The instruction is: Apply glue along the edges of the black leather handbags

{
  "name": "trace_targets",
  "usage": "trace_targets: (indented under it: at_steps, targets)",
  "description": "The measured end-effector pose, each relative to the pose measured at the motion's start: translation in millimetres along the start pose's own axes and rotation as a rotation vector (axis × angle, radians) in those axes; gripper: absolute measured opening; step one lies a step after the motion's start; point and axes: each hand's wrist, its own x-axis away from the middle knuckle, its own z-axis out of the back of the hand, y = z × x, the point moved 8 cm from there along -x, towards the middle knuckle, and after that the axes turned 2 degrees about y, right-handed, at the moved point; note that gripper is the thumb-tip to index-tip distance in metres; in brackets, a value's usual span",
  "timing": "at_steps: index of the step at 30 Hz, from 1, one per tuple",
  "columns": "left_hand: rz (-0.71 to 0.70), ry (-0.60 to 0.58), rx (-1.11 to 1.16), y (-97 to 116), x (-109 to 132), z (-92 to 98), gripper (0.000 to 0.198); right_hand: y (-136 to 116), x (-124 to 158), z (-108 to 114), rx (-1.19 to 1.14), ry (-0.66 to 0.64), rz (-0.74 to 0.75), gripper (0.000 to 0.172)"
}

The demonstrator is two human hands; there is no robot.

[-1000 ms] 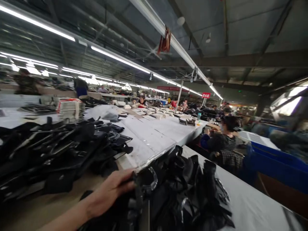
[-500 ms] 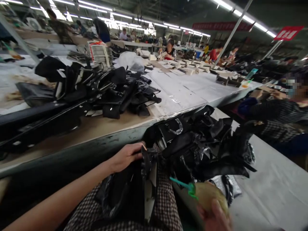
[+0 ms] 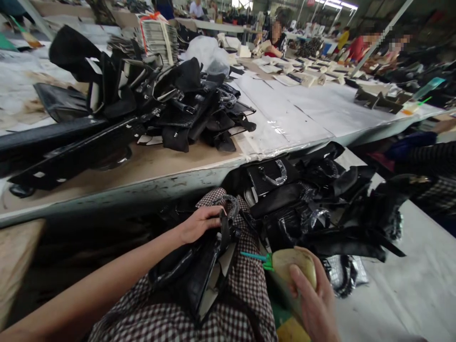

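Observation:
My left hand (image 3: 200, 223) is closed on the top edge of a black handbag (image 3: 199, 266) that lies across my checkered lap (image 3: 245, 285). The bag's clear curved handle shows just past my fingers. My right hand (image 3: 313, 304) is wrapped round a pale yellowish drink cup (image 3: 290, 266) with a green straw, held low at the bottom right. Just beyond both hands lies a heap of black bags and bag parts (image 3: 320, 209) on a lower white surface.
A long worktable (image 3: 160, 166) runs ahead with a big pile of black bag pieces (image 3: 156, 109), a stack of papers (image 3: 158, 38) and a white plastic bag (image 3: 208, 52). Other people sit along the far side and on the right (image 3: 427, 156).
The view has tilted down from the ceiling to my lap. My left hand drew the black bag toward me, and my right hand with the cup came up into view.

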Motion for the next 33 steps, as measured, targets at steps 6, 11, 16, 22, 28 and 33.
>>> trace_targets:
  at_steps: [6, 11, 16, 22, 28, 33]
  targets:
    - [-0.007, 0.008, 0.031, 0.6, 4.1, 0.0, 0.026, 2.6, -8.9, -6.1, 0.058, -0.040, -0.093, 0.054]
    - [-0.031, 0.011, 0.072, 1.1, 4.5, 3.4, 0.024, 0.1, -11.3, -7.5, 0.055, -0.034, -0.075, 0.064]
    - [-0.044, 0.013, 0.096, 0.6, 4.6, 5.9, 0.025, -5.1, -11.6, -10.0, 0.026, 0.004, -0.053, 0.064]
    - [-0.051, -0.003, 0.089, -1.2, 3.0, 6.6, 0.027, -17.8, -17.4, -7.5, 0.085, -0.037, -0.034, 0.066]
    - [-0.069, -0.016, 0.104, -8.6, -0.5, 3.9, 0.029, -72.3, -20.7, -6.5, 0.424, -0.145, 0.110, 0.065]
    - [-0.042, -0.018, 0.118, -6.1, 1.7, 1.7, 0.035, -108.6, -18.3, -12.2, 0.634, -0.120, 0.261, 0.065]
